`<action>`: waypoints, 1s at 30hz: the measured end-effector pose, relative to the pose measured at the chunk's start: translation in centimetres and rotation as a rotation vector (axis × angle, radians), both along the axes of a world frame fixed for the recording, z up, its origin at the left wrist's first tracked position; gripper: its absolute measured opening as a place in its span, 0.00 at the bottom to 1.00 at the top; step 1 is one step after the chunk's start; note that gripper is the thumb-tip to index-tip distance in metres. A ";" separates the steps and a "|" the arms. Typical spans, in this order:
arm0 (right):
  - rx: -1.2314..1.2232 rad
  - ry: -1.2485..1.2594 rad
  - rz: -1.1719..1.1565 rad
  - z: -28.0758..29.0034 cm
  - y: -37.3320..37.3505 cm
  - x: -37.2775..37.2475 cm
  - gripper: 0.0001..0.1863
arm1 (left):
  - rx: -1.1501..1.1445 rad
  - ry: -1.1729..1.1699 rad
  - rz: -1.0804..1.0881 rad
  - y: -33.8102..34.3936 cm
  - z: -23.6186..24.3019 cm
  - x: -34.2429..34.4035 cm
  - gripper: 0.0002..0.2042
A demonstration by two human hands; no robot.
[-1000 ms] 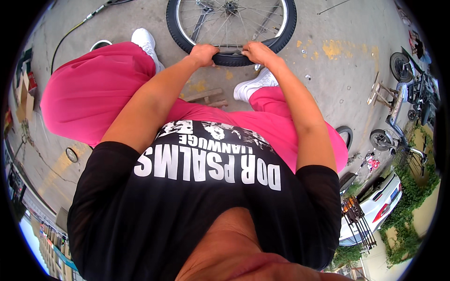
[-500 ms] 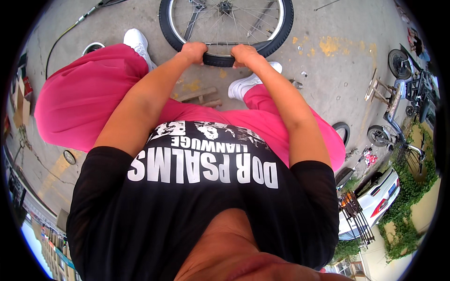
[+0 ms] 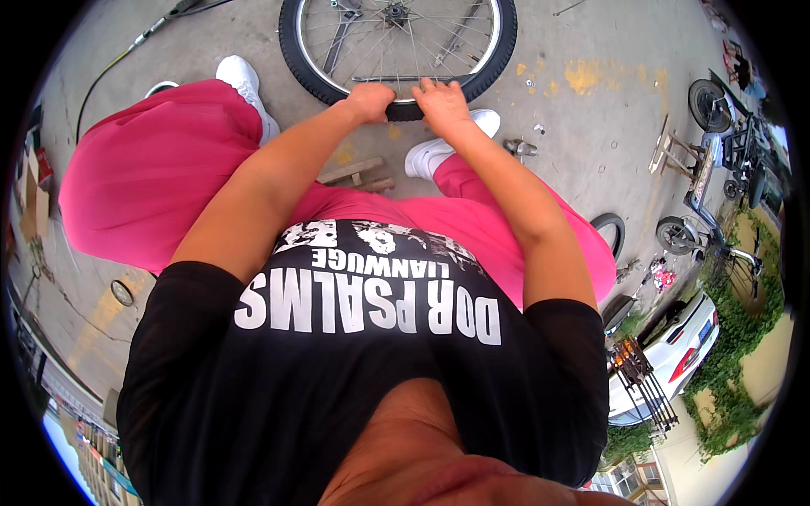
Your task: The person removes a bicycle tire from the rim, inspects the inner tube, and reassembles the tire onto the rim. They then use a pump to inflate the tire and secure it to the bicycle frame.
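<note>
A spoked bicycle wheel [image 3: 396, 15] with a black tyre [image 3: 295, 63] lies in front of me, its far part cut off by the upper edge. My left hand [image 3: 369, 103] is closed around the near side of the tyre. Just to its right, my right hand [image 3: 441, 104] rests over the tyre and rim with its fingers stretched and slightly apart. A short stretch of tyre shows between the two hands. Along the near rim, behind my fingers, runs a thin dark bar [image 3: 396, 79]. Through the spokes a wrench [image 3: 337, 42] is visible on the ground.
My white shoes [image 3: 240, 76] flank the wheel's near side. Wooden pieces [image 3: 354, 171] lie between my legs, and a metal part [image 3: 521, 148] sits by my right shoe. A hose [image 3: 110, 63] runs at far left. Parked two-wheelers [image 3: 709, 160] and a white car [image 3: 683, 354] stand at right.
My left hand has shifted right, closer to my right hand. The right hand's fingers have spread forward over the rim. The wheel appears slightly further left.
</note>
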State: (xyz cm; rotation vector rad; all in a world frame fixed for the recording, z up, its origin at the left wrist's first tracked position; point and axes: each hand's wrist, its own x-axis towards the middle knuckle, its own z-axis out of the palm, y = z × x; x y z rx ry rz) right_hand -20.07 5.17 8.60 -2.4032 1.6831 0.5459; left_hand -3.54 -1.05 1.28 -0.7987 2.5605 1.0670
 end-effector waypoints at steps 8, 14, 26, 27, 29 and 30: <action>0.099 -0.035 -0.010 0.8 -0.9 -1.8 0.18 | -0.022 -0.085 0.013 -0.2 0.5 0.6 0.13; 0.505 0.185 -0.161 0.3 -3.6 -0.7 0.17 | -0.018 -0.089 -0.010 -0.1 -0.3 0.4 0.14; 0.282 0.131 0.185 2.0 -2.5 -2.4 0.18 | 0.101 0.054 0.081 0.9 1.4 -1.6 0.16; 0.243 0.109 0.211 2.2 -2.5 -2.5 0.19 | 0.105 0.047 0.064 0.6 1.4 -1.8 0.16; 0.269 0.203 0.228 2.6 -2.8 -2.6 0.20 | 0.110 0.030 0.033 -0.2 1.5 -2.2 0.16; 0.280 0.248 0.238 2.7 -3.1 -2.7 0.21 | 0.107 0.027 0.028 -0.2 1.6 -2.3 0.16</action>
